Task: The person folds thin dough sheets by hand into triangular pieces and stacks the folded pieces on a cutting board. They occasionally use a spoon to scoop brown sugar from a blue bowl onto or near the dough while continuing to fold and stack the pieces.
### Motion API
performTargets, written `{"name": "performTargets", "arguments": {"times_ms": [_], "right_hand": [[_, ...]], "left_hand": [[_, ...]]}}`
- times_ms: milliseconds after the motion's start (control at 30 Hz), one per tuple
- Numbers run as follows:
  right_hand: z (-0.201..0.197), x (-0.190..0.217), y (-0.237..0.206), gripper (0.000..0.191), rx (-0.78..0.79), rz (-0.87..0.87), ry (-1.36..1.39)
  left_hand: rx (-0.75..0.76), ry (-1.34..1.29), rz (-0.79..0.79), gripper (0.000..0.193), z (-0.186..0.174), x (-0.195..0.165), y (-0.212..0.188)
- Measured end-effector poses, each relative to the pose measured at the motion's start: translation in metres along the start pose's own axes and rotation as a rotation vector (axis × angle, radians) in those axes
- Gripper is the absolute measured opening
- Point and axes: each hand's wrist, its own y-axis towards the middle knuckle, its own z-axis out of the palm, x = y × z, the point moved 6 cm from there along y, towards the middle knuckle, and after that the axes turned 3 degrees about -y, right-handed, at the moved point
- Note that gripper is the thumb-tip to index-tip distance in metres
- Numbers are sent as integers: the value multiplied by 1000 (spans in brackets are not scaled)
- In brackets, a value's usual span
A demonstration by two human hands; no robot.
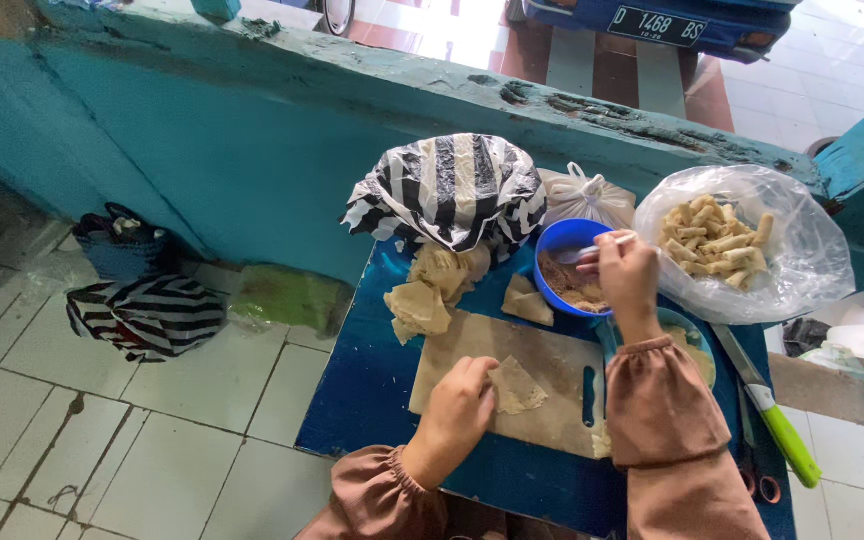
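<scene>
My left hand rests on a wooden cutting board, fingertips on a small thin wrapper sheet lying flat there. My right hand holds a white spoon over a blue bowl of brown filling. Loose wrapper sheets are piled at the board's far left corner, and another folded sheet lies beside the bowl. Both arms wear brown sleeves.
A small blue table carries everything. A clear bag of finished rolls sits far right, a striped black-and-white bag at the back, a tied white bag between. A green-handled knife lies right. Teal wall behind; bags on the tiled floor left.
</scene>
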Motion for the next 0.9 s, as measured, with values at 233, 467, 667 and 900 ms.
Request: {"name": "performTargets", "arguments": {"times_ms": [233, 467, 667, 900], "right_hand": [[9, -1, -10, 19, 1, -108, 174], [-25, -17, -17, 17, -25, 37, 459], [-56, -14, -63, 21, 21, 92, 519], [-44, -20, -170, 24, 74, 174, 493]], "left_hand": [[-11, 0, -72, 30, -9, 7, -1], [-21, 11, -67, 32, -10, 7, -5], [-35, 44, -63, 33, -10, 10, -12], [-50, 29, -84, 32, -11, 14, -14]]}}
